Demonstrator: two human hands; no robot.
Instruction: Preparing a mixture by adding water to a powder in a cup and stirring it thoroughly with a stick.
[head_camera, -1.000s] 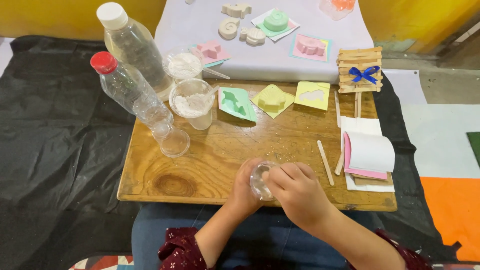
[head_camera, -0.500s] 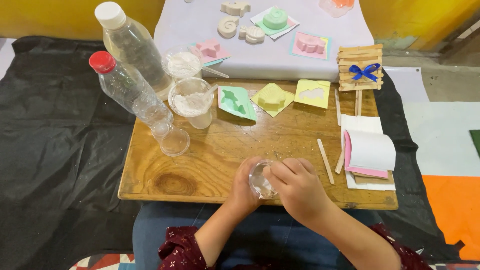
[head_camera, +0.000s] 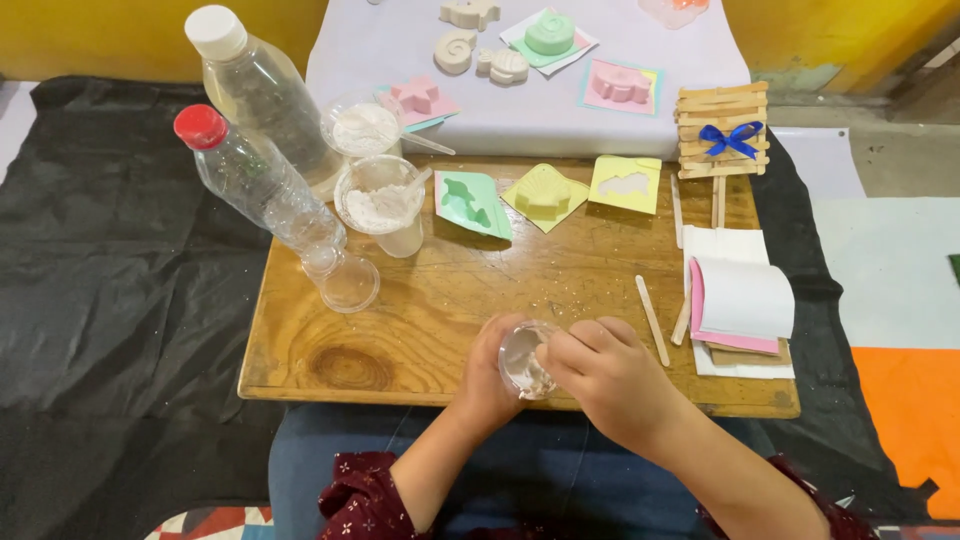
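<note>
the left hand wraps around a small clear cup, tipped on its side so its whitish inside faces the camera, at the near edge of the desk. the right hand sits just right of the cup, fingers curled, fingertips touching its rim; whether they pinch anything there is hidden. the cup lies between the two hands, held above the desk edge. a wooden stick lies on the desk just beyond the right hand, with a small notebook farther right. well apart, at the far left, stand two plastic bottles and a cup of white powder; a green mould and a yellow mould lie beside it.
</note>
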